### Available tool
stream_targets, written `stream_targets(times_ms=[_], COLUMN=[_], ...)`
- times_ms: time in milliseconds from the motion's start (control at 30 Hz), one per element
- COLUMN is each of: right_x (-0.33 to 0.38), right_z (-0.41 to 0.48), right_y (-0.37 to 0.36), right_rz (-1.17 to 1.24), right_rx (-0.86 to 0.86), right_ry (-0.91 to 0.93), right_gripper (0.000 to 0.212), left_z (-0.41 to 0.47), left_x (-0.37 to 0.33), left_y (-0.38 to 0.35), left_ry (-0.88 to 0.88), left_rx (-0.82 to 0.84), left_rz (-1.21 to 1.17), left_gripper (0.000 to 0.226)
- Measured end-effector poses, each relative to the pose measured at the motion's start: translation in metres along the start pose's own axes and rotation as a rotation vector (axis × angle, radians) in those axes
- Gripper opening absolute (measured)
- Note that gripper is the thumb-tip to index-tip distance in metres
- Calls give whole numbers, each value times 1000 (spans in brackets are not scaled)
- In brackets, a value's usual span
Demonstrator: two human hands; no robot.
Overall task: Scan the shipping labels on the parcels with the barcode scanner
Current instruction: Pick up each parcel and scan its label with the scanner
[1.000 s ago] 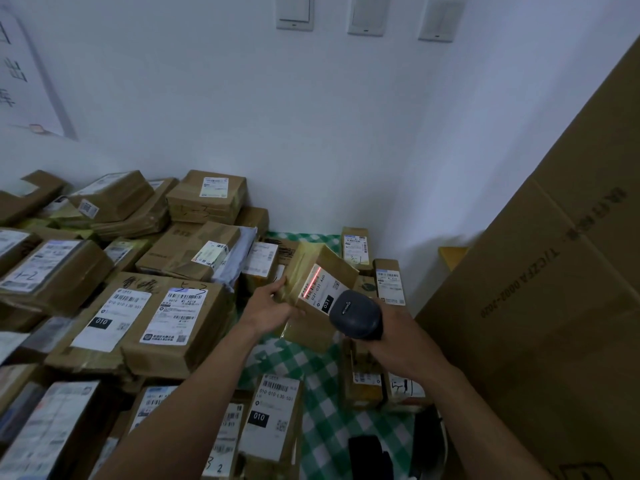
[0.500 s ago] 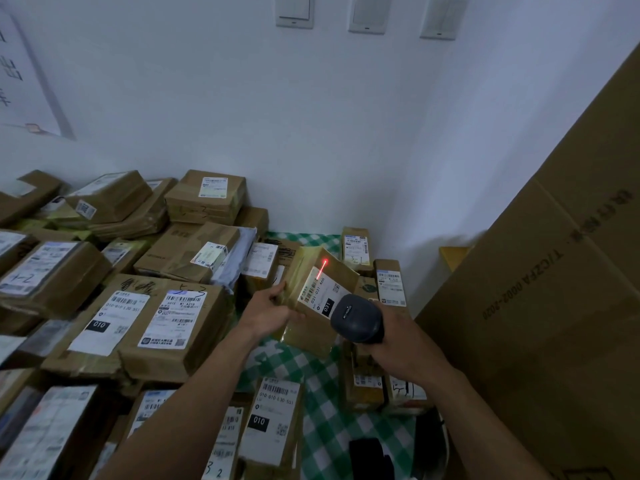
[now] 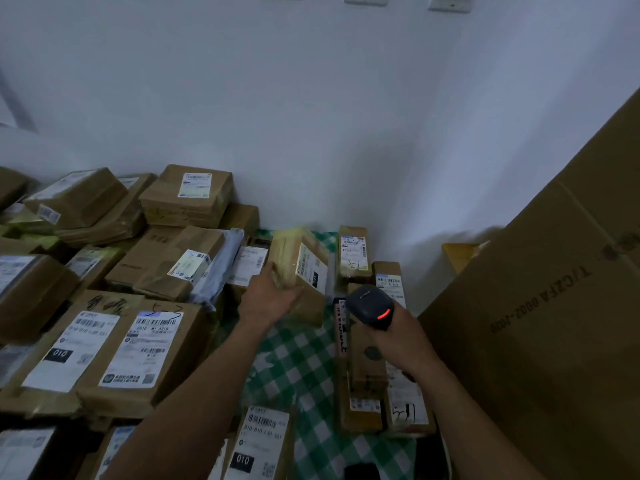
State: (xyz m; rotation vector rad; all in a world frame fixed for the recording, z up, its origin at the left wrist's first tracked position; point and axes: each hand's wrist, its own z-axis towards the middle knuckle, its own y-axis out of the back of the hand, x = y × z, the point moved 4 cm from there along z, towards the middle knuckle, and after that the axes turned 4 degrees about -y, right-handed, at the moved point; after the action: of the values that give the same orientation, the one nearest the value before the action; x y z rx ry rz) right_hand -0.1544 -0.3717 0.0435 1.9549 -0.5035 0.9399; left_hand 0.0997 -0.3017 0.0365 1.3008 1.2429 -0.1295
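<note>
My left hand holds a small taped brown parcel from below, out over the green checked cloth; its white shipping label faces right. My right hand grips the black barcode scanner, whose red light glows on top. The scanner sits to the right of and below the held parcel, apart from it. No red beam shows on the label.
Many labelled cardboard parcels are heaped on the left and at the bottom. A few narrow parcels lie along the cloth's right side. A large tilted carton fills the right. The white wall stands close behind.
My left hand has carried the parcel away toward the back. The red scan line is gone from the label. The scanner has dropped slightly to the right.
</note>
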Motion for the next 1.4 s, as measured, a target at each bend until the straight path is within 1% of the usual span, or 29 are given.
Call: stream_targets(times_ms=[67,133,200,267,367,467,533,600,667,800,900,1000,1067,1133,1200,1233,1333,1400], right_x=[0,-1,-4,-9,-16,-22,-24,-27,-27,-30,-30,-26,-21,-16,-12,-11,-9,-9], right_z=[20,40,59,74,89,98,101,105,107,108,106,101,96,89,79,74,55,42], right_y=[2,3,1,-3,-7,-11,-12,-13,-13,-15,-16,-15,-15,-15,-14,-13,-16,-21], right_rz=[31,56,69,68,54,50,49,58,63,82,93,82,73,70,48,28,-24,-25], right_rx=[-10,-4,14,32,38,43,50,52,49,46,43,37,44,51,66,74,86,81], right_ry=[-18,-54,-85,-108,-130,-168,-174,-175,-176,-180,-179,-164,-156,-145,-134,-123,-82,-73], right_gripper=[38,35,30,29,32,33,37,41,43,45,43,44,48,47,41,37,24,18], left_z=[23,48,69,88,113,130,136,137,136,144,147,142,132,117,97,79,18,-21], left_x=[-8,-8,-12,-13,-13,-16,-15,-16,-18,-22,-17,-18,-17,-7,7,10,30,52], left_y=[-11,-24,-36,-47,-62,-75,-87,-98,-106,-107,-104,-100,-94,-86,-80,-74,-61,-58], left_ry=[14,60,69,75,72,47,2,-42,-54,-43,-18,-37,-60,-78,-97,-83,-46,-24], left_rx=[-14,-14,-6,13,22,-7,18,103,169,160,207,241,218,152,100,96,150,173], left_rz=[82,129,138,160,205,240,225,144,92,2,-48,-76,-118,-126,-84,-63,17,118], left_gripper=[95,98,100,94,84,83,88,94,94,91,91,90,86,73,62,61,61,65])
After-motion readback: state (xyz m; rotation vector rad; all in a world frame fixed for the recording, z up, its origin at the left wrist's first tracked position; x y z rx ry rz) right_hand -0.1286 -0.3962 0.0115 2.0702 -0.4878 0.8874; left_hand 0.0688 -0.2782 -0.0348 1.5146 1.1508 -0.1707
